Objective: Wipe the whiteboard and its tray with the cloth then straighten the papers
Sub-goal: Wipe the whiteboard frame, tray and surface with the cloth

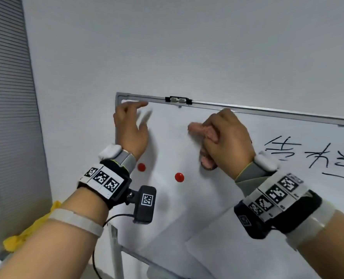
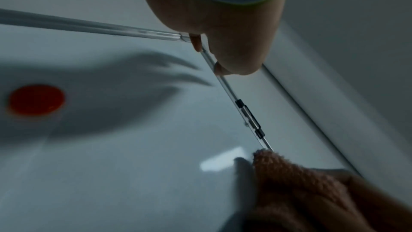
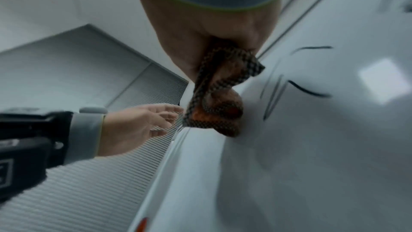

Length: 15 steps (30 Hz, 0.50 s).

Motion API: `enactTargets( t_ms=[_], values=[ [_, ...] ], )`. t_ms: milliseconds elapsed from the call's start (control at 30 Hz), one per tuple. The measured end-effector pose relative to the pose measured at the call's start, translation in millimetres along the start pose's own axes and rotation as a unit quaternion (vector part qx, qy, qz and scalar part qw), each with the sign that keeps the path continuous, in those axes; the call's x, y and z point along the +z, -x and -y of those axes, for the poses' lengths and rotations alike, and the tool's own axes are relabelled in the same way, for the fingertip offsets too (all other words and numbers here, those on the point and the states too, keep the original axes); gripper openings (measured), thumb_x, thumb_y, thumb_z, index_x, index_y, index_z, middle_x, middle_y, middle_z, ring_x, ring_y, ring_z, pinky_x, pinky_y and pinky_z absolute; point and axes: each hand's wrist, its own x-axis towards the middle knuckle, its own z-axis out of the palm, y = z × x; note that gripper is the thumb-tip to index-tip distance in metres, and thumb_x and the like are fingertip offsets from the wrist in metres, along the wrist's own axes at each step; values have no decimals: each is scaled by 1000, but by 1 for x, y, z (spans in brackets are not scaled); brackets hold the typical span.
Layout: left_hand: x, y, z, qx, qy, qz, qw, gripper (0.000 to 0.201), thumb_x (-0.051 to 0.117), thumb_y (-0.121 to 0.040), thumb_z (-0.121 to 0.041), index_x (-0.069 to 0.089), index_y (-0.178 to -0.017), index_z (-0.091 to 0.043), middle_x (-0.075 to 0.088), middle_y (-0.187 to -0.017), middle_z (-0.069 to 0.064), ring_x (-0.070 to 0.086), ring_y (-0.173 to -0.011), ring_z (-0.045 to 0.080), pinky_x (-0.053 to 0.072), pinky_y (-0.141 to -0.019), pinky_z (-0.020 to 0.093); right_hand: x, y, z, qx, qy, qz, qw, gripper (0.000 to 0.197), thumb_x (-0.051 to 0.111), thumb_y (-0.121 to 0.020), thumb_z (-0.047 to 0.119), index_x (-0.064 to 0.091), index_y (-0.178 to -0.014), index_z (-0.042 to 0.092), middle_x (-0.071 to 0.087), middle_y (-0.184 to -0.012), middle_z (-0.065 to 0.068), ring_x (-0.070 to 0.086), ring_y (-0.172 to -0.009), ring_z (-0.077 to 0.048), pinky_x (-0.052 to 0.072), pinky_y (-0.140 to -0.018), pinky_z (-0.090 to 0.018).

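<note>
The whiteboard (image 1: 173, 146) leans against the wall, silver-framed, with black handwriting (image 1: 312, 154) at its right. My right hand (image 1: 225, 137) grips a bunched pink cloth (image 1: 204, 130) and presses it on the board just under the top rail; the cloth (image 3: 223, 98) shows a checkered edge in the right wrist view, and the cloth (image 2: 296, 179) sits at the lower right of the left wrist view. My left hand (image 1: 130, 121) hovers, fingers relaxed, at the board's top left corner, holding nothing. White papers (image 1: 231, 244) hang low on the board. The tray is out of view.
Two red round magnets (image 1: 141, 167) (image 1: 179, 177) stick to the board below my hands. A black and silver clip (image 1: 178, 100) sits on the top rail. Grey window blinds (image 1: 8, 117) fill the left. Something yellow (image 1: 26, 232) lies at the lower left.
</note>
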Motion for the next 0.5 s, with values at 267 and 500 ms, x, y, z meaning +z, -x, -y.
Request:
enactTargets(
  t_ms=[267,500],
  values=[
    [9,-73,28,101,-211,163,959,62,45,-86,-7,44,-137,-41,50,-145,-11,38,-141,19,27,-115,55,73,-14,-19,-181,245,142,942,19,58,-94,4,66,-110,2,63,-110,-12,57,-92,-33,55,-59,-41],
    [6,-82,34,122,-206,181,954,74,45,-73,3,50,-137,-34,53,-133,-3,42,-129,28,31,-110,47,97,-9,-12,-244,236,178,924,54,11,-108,15,49,-142,-2,55,-143,-12,48,-135,-30,46,-110,-36]
  ],
)
